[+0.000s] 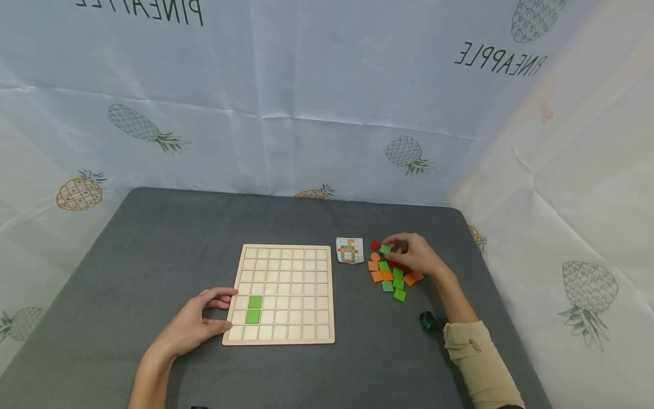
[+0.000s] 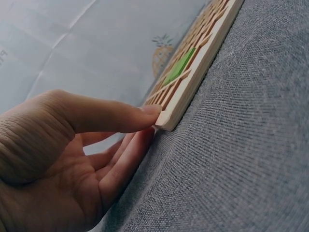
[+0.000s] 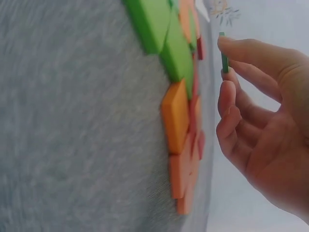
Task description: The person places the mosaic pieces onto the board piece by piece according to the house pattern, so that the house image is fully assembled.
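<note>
A wooden grid board [image 1: 281,343] lies on the table, with two green square tiles [image 1: 255,301] in cells near its left side. My left hand [image 1: 191,324] is at the board's left edge; thumb and fingertips touch the rim, set apart along it. The left wrist view has the thumb tip on the board's corner [image 2: 166,118]. Over at the right, my right hand [image 1: 416,254] pinches a green square tile [image 1: 385,249] between thumb and finger, raised above the loose pieces. That tile appears edge-on [image 3: 224,60] in the right wrist view.
Loose green, orange and red pieces [image 1: 398,282] lie in a pile beneath and beside the right hand. A small card with a coloured grid pattern [image 1: 349,250] sits between board and pile. A small dark object [image 1: 428,321] lies near the right forearm. Pineapple-printed cloth [image 1: 327,153] hangs behind the table.
</note>
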{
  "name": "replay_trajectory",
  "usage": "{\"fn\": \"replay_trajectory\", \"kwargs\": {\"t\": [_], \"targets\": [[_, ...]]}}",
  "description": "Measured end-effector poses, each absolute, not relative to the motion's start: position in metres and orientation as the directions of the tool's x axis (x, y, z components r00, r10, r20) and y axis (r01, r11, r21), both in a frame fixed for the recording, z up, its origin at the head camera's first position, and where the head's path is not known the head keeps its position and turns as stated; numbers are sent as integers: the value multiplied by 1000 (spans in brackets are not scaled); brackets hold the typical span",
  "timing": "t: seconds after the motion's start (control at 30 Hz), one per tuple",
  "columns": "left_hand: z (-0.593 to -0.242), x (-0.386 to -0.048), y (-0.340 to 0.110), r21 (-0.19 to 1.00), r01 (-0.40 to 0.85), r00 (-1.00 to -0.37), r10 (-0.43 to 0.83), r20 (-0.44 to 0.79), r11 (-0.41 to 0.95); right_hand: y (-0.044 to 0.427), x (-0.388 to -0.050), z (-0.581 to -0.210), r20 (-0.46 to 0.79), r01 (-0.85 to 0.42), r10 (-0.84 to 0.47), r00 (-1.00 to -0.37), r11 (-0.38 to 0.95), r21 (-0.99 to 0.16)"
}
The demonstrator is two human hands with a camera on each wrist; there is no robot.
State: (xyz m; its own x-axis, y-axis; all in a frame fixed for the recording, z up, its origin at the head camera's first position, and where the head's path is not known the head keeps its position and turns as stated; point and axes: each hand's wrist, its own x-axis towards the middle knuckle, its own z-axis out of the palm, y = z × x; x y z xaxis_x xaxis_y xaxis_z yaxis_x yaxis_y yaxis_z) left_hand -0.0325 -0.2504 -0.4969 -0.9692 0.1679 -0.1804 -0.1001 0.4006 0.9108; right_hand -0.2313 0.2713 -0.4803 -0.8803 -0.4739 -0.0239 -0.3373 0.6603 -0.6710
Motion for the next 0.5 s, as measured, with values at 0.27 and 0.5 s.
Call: {"fn": "replay_trajectory", "kwargs": {"t": [0.27,0.5], "targets": [[-497,-32,-251,910,-105,-969,164,-184,400,253,-221,-462,20,-391,-514,-858,625,-675],[-498,-32,-251,912,-100,-967,177,-183,398,234,-208,-445,98,-462,-549,-830,579,-672]]}}
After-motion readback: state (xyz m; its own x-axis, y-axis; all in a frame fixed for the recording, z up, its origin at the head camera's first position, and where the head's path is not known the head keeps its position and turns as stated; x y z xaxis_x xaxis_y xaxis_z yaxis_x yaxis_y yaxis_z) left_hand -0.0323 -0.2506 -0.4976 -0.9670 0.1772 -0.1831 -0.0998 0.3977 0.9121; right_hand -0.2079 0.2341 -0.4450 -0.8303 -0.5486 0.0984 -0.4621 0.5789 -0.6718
